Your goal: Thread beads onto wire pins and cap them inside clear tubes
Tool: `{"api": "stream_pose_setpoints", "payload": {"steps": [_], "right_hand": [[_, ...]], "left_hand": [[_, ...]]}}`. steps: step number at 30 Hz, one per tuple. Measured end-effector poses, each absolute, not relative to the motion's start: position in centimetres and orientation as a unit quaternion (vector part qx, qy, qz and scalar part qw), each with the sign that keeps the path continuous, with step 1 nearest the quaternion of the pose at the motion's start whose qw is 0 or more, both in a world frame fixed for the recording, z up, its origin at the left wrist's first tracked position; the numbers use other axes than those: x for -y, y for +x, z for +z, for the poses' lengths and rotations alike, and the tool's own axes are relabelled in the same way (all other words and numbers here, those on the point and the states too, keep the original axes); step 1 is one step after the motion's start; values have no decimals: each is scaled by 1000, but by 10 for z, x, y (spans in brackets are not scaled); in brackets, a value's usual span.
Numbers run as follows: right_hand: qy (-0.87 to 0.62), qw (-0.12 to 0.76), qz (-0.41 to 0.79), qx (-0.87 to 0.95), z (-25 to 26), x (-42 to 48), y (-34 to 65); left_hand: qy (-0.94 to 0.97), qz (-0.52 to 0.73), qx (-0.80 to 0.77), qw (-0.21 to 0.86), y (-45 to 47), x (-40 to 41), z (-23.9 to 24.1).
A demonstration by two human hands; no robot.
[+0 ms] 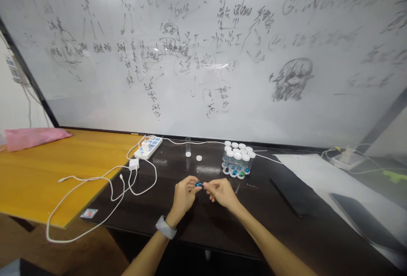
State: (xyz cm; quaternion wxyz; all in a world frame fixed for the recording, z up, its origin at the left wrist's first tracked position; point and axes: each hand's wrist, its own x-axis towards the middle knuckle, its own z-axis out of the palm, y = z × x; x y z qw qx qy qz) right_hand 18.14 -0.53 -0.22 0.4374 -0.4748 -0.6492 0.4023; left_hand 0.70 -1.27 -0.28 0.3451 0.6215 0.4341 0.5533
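My left hand (185, 193) and my right hand (221, 192) meet over the dark table (203, 221), fingers pinched together on a small blue object (199, 184) held between them. Behind them stands a cluster of several small clear vials (237, 160) with white caps, some holding blue or green contents. One open empty vial (188, 146) stands apart to the left, with a loose white cap (199, 157) lying beside it. A watch sits on my left wrist.
A white power strip (149, 146) with a charger and looping white cables (108, 182) lies at left, over the edge of a yellow table (38, 174). A pink bag (32, 137) is far left. White paper (314, 178), dark flat devices and a whiteboard wall lie right and behind.
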Motion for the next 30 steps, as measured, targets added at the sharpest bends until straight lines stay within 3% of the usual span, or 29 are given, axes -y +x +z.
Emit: {"api": "stream_pose_setpoints", "payload": {"steps": [3,7,13,18,23,30], "right_hand": [[-478,438,378,661,-1,6,180],[-462,438,203,744,1,7,183],[-484,347,54,801,-3,4,198],[-543,275,64,791,-9,-4,213],[-568,316,117,751,-17,-8,248],[-784,311,59,534,-30,-34,312]], "left_hand": [[626,555,-436,332,8,13,-4],[625,566,-439,310,8,12,-8],[580,597,-474,289,4,4,-13],[531,616,-448,372,4,0,-11],[449,625,-412,488,4,2,-7],[349,592,-339,643,4,3,-2]]}}
